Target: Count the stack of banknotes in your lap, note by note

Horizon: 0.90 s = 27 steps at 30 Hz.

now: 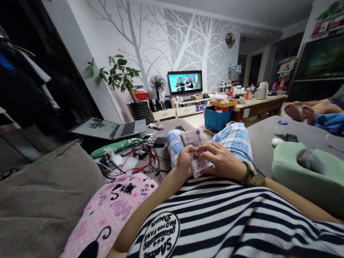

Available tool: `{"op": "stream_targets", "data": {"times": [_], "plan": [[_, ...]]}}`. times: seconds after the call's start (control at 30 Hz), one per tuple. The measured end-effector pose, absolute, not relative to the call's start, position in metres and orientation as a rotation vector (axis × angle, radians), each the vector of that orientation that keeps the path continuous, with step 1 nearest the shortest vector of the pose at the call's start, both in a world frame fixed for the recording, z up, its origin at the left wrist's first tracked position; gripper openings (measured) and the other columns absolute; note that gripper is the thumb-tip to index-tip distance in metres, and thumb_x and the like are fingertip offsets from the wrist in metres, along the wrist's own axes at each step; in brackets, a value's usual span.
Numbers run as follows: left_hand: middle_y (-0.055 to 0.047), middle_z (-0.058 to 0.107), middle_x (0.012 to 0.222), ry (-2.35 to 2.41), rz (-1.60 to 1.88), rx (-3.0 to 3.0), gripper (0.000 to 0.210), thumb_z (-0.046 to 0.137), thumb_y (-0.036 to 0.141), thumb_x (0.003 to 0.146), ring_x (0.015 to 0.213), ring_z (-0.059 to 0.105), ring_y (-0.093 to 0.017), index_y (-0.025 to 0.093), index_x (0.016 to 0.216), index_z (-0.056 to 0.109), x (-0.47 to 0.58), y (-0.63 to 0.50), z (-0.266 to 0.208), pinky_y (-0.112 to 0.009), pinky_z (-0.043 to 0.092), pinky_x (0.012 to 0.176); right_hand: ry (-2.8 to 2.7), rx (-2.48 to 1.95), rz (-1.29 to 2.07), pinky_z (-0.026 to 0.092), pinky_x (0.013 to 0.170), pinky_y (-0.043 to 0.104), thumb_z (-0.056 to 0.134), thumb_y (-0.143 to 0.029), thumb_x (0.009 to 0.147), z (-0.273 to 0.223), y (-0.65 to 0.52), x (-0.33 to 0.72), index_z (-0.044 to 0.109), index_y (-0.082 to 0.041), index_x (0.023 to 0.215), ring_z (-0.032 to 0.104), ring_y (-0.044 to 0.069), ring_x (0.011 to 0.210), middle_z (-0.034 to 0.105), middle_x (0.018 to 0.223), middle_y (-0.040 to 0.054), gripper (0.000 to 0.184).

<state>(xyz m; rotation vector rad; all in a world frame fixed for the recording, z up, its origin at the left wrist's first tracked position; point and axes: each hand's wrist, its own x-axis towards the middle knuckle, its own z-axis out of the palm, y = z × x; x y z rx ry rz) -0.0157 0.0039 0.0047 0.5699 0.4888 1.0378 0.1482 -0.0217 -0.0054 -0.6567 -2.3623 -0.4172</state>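
Note:
A wad of purple banknotes [192, 137], the top one marked with a 5, is held upright above my lap. My left hand [185, 159] is closed around its left edge, the thumb lying across the front. From the right, my right hand [219, 159] reaches over the notes, its fingers bent against their face and lower part. The lower notes are bent toward me, and the fingers hide the middle of the wad. Blue checked trousers [235, 138] cover my knees just beyond the hands.
To the left lie tangled cables [145, 156], a power bank [160, 142] and an open laptop [113, 129]. A green neck pillow [306, 175] rests on the right, near a white mouse [277, 142] and a jar [281, 128]. Another person's bare feet [299, 111] show at far right.

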Motion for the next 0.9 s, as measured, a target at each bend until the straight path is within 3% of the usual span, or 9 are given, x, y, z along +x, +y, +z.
{"op": "stream_targets", "data": {"times": [0.6, 0.77, 0.83, 0.9], "plan": [[-0.011, 0.073, 0.073, 0.529, 1.086, 0.602, 0.042, 0.052, 0.011, 0.056, 0.073, 0.072, -0.028, 0.007, 0.093, 0.071, -0.013, 0.003, 0.004, -0.039, 0.060, 0.070, -2.338, -0.606, -0.388, 0.050, 0.100, 0.053, 0.074, -0.041, 0.088, -0.007, -0.024, 0.149, 0.065, -0.021, 0.113, 0.060, 0.033, 0.120, 0.065, 0.128, 0.0153, 0.033], [-0.009, 0.075, 0.072, 0.586, 1.293, 0.775, 0.030, 0.055, 0.007, 0.059, 0.079, 0.074, -0.028, 0.011, 0.083, 0.072, -0.013, -0.003, 0.001, -0.037, 0.059, 0.073, -1.933, -0.676, -0.075, 0.051, 0.101, 0.052, 0.073, -0.049, 0.087, -0.009, -0.017, 0.152, 0.057, -0.022, 0.128, 0.058, 0.033, 0.122, 0.061, 0.128, 0.0168, 0.052], [-0.008, 0.075, 0.072, 0.607, 1.304, 0.878, 0.027, 0.058, 0.005, 0.058, 0.077, 0.074, -0.028, 0.012, 0.080, 0.073, -0.014, -0.007, -0.002, -0.035, 0.058, 0.071, -1.749, -0.771, 0.157, 0.056, 0.092, 0.048, 0.068, -0.049, 0.090, -0.011, -0.011, 0.152, 0.053, -0.023, 0.134, 0.060, 0.030, 0.118, 0.062, 0.127, 0.0148, 0.052], [-0.006, 0.074, 0.067, 0.620, 1.269, 0.931, 0.028, 0.061, 0.002, 0.057, 0.074, 0.074, -0.027, 0.013, 0.079, 0.073, -0.015, -0.010, -0.005, -0.034, 0.057, 0.071, -1.698, -0.744, 0.475, 0.059, 0.077, 0.038, 0.064, -0.051, 0.092, -0.011, -0.005, 0.152, 0.057, -0.023, 0.130, 0.065, 0.024, 0.099, 0.065, 0.117, 0.0112, 0.047]]}}
